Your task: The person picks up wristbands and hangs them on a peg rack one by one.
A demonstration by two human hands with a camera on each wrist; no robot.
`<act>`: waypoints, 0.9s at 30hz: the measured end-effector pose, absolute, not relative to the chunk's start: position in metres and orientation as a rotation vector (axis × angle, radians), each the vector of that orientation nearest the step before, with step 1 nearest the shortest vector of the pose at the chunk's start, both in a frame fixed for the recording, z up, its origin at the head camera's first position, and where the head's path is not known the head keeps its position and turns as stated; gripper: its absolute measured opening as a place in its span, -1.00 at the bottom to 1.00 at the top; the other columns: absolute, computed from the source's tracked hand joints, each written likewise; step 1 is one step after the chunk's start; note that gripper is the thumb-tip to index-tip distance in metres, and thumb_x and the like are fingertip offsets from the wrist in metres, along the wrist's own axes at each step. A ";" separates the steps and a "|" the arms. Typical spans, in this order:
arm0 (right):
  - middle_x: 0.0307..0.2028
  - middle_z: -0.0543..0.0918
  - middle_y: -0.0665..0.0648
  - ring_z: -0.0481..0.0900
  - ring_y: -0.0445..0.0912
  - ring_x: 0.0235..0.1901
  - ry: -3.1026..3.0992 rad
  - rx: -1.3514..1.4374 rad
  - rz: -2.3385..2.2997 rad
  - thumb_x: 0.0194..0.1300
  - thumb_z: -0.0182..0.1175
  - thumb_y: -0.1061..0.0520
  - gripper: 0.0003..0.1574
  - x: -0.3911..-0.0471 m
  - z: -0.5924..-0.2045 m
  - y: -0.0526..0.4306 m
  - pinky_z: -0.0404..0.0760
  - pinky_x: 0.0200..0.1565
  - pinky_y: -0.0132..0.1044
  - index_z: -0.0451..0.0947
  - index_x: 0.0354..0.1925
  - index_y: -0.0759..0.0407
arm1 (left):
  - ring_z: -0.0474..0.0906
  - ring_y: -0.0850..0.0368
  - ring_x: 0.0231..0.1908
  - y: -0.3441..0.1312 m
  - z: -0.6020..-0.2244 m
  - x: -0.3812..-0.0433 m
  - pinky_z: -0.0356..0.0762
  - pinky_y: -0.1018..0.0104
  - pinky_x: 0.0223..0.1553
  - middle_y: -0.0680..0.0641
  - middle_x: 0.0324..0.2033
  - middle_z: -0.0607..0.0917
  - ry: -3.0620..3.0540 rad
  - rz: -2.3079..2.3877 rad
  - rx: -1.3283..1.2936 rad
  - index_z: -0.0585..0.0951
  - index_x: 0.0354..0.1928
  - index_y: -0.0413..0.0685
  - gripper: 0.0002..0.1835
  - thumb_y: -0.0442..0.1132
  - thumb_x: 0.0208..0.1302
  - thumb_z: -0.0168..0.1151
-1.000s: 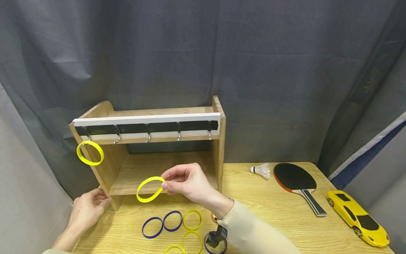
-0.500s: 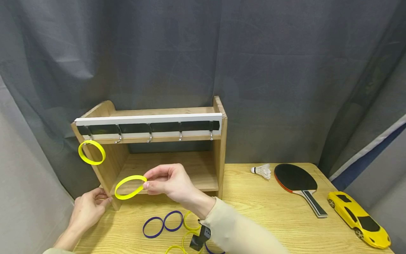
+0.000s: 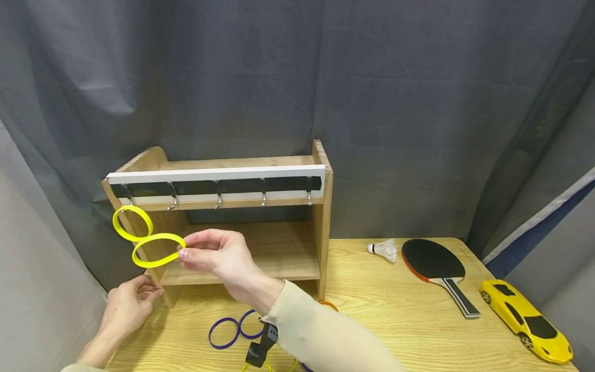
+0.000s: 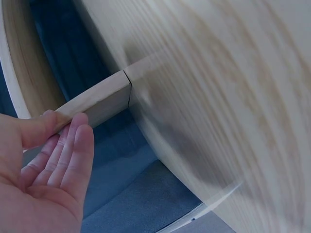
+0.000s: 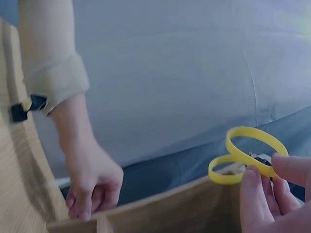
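My right hand (image 3: 223,261) pinches a yellow silicone wristband (image 3: 155,264) between thumb and fingertips, in front of the left part of the wooden shelf (image 3: 326,232). A second yellow wristband (image 3: 116,223) hangs on the leftmost metal hook; the held one overlaps its lower edge in the head view. Several hooks (image 3: 218,202) line the dark strip on the white rail, and the others carry nothing. My left hand (image 3: 127,305) grips the lower left side of the shelf. In the left wrist view its thumb and fingers (image 4: 82,145) close on a wooden edge (image 4: 104,94).
Purple wristbands (image 3: 223,347) lie on the table (image 3: 372,310) before the shelf. Yellow ones and an orange one (image 3: 330,304) are partly hidden by the right sleeve. To the right are a shuttlecock (image 3: 383,250), a table tennis bat (image 3: 432,258) and a yellow toy car (image 3: 525,320).
My right hand has carried the yellow wristband left and slightly up, from the shelf's middle to just beside the hanging one. My left hand has stayed at the shelf's side.
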State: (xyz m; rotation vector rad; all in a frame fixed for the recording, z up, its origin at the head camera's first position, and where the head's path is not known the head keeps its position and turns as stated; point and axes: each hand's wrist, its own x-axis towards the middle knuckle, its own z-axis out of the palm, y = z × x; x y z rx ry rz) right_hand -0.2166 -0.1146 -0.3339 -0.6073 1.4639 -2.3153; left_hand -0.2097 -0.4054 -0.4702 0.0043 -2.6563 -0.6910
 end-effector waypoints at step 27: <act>-0.20 0.92 0.22 0.96 0.21 -0.03 1.178 -0.145 -2.517 0.35 0.45 0.51 -0.74 -0.230 -0.313 -0.188 0.88 0.05 -0.07 0.83 -0.02 0.38 | 0.88 0.08 -0.37 -0.407 -0.470 -0.212 0.57 0.29 -0.37 -0.04 -0.28 0.95 -2.640 -0.634 -0.017 0.78 -0.28 0.10 -0.88 -0.26 0.31 0.60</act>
